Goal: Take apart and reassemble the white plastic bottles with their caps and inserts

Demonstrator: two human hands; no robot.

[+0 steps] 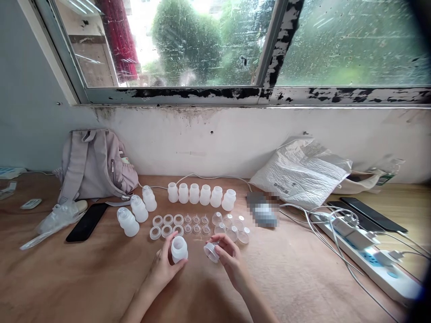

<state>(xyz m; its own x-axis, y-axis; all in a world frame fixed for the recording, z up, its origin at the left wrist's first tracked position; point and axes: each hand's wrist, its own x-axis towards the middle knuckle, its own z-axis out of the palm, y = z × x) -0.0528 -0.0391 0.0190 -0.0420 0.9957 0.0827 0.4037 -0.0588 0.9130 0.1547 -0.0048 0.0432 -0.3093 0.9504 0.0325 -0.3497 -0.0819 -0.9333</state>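
My left hand (160, 265) is closed around an open, frosted white baby bottle (179, 250), its mouth tipped toward me. A short gap to the right, my right hand (232, 260) grips a bottle collar (211, 252) between thumb and fingers; whether a nipple sits inside it I cannot tell. Just beyond my hands lie white collar rings (166, 231), clear nipples (196, 229) and domed caps (232, 232), several of each in two rows. Behind them several open bottles (194, 194) stand in a line. Three capped bottles (139, 208) stand at the left.
On the left are a black phone (86, 223), a plastic bag (62, 217) and a pale backpack (90, 163). To the right, cables run to a white power strip (373, 260) beside dark phones (373, 214). A silver mailer bag (303, 170) leans against the wall.
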